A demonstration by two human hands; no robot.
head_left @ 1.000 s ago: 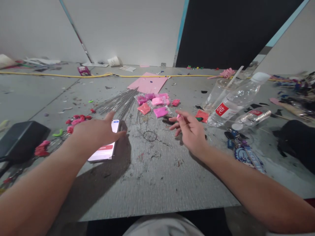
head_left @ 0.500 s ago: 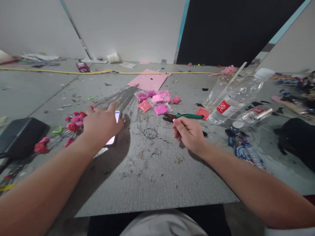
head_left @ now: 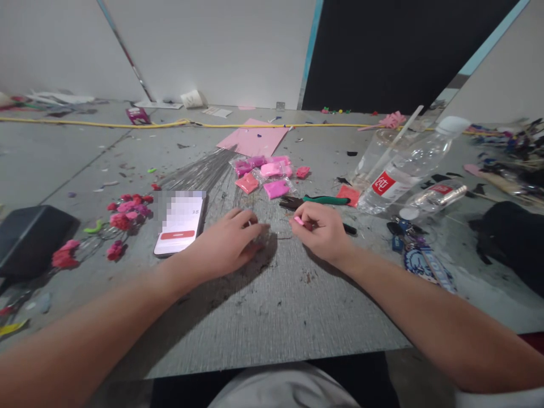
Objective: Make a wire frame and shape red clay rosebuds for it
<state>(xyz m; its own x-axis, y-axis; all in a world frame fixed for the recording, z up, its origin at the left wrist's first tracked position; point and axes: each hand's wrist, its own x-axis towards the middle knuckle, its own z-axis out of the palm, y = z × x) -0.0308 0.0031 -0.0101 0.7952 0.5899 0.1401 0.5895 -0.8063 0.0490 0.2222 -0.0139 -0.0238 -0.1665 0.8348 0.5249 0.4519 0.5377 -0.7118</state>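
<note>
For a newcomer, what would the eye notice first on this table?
The bright, mostly pink packets in the middle would probably win. Next may come the lit phone left of the left hand, and the large clear bottle with its red label on the right.

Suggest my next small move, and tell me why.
Perhaps bring your right hand slightly closer to your left hand: the right pinches a small pink piece, and a bit of thin wire shows in the gap between them.
</note>
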